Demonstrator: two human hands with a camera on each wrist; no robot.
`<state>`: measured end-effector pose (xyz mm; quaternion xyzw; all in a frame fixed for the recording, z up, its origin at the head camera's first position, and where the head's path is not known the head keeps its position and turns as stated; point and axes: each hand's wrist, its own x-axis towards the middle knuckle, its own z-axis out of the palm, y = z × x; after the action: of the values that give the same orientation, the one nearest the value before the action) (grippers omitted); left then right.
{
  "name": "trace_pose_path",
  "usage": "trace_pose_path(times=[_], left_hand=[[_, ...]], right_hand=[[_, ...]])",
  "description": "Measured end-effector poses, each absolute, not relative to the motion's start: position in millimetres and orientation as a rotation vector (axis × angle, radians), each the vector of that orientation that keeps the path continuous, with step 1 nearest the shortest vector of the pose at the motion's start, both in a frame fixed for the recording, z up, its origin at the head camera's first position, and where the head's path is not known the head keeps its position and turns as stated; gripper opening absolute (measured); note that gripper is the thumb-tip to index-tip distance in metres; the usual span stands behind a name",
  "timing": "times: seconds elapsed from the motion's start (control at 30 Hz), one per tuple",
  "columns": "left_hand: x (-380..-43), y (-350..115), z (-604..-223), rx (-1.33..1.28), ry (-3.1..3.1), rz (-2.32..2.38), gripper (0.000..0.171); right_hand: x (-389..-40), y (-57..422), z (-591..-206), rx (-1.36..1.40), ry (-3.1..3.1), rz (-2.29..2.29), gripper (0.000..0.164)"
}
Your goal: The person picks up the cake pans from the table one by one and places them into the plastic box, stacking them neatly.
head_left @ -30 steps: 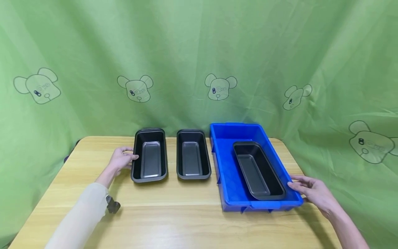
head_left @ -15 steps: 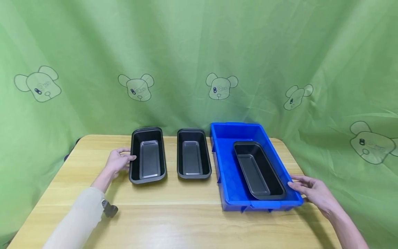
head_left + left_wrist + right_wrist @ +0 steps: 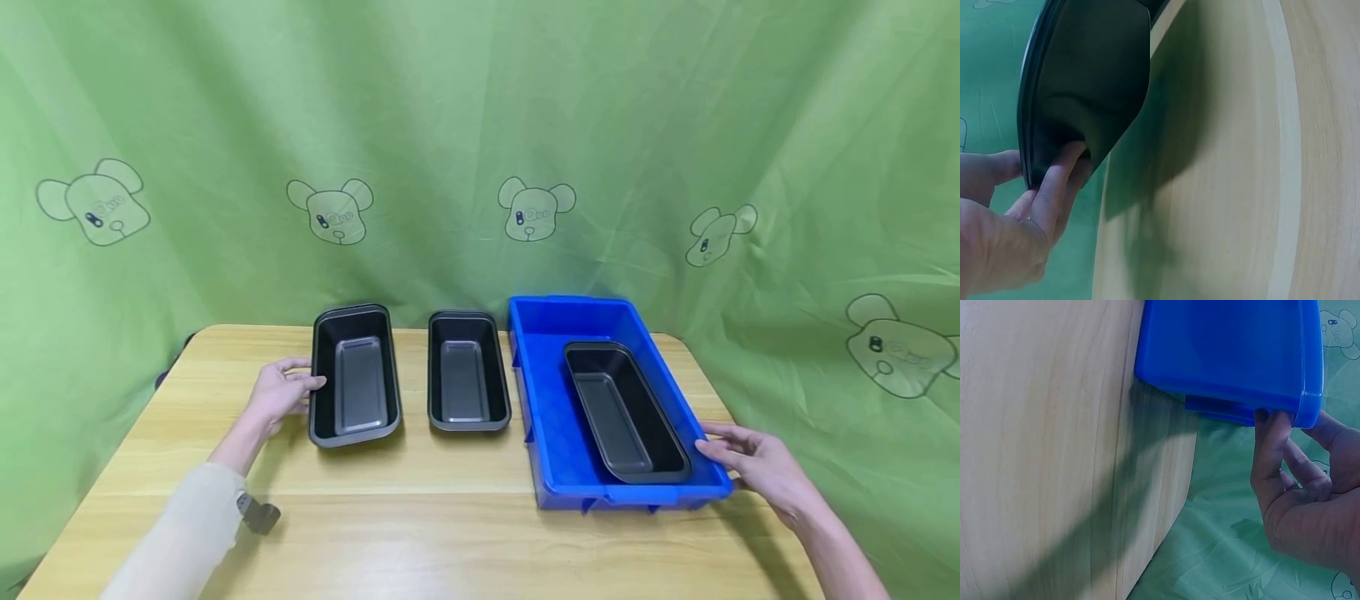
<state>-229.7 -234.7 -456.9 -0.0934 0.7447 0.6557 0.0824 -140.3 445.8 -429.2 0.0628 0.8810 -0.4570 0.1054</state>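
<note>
My left hand (image 3: 279,393) grips the left side of a black loaf pan (image 3: 360,385), thumb over the rim and fingers under it. The left wrist view shows the outer wall of this pan (image 3: 1094,69) above the wooden table, its shadow spread beside it. On the right, my right hand (image 3: 761,468) pinches the right rim of a blue plastic bin (image 3: 543,400) near its front corner. From the right wrist, the fingers (image 3: 1272,440) reach under the bin's lip. Another black loaf pan (image 3: 628,417) lies slanted inside the bin.
Between the held pan and the bin, a further black loaf pan (image 3: 467,375) stands on the wooden table (image 3: 420,533). A green curtain (image 3: 435,108) with printed bear heads hangs behind and around the table.
My left hand has shifted the loaf pan slightly left and towards me, widening the gap to the middle pan. The right hand, bin and other pans have stayed put.
</note>
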Motion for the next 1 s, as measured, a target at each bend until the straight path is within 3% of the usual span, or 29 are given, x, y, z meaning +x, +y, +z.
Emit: trace_pose_path(times=[0.77, 1.0], left_hand=[[-217.4, -205.3, -430.5, -0.266, 2.171, 2.104, 0.052], [-216.0, -194.6, -422.6, -0.262, 2.157, 2.133, 0.055]], right_hand=[[-139.4, 446.3, -430.4, 0.186, 2.587, -1.368, 0.070], [-139.8, 445.1, -429.4, 0.192, 2.588, -1.369, 0.070]])
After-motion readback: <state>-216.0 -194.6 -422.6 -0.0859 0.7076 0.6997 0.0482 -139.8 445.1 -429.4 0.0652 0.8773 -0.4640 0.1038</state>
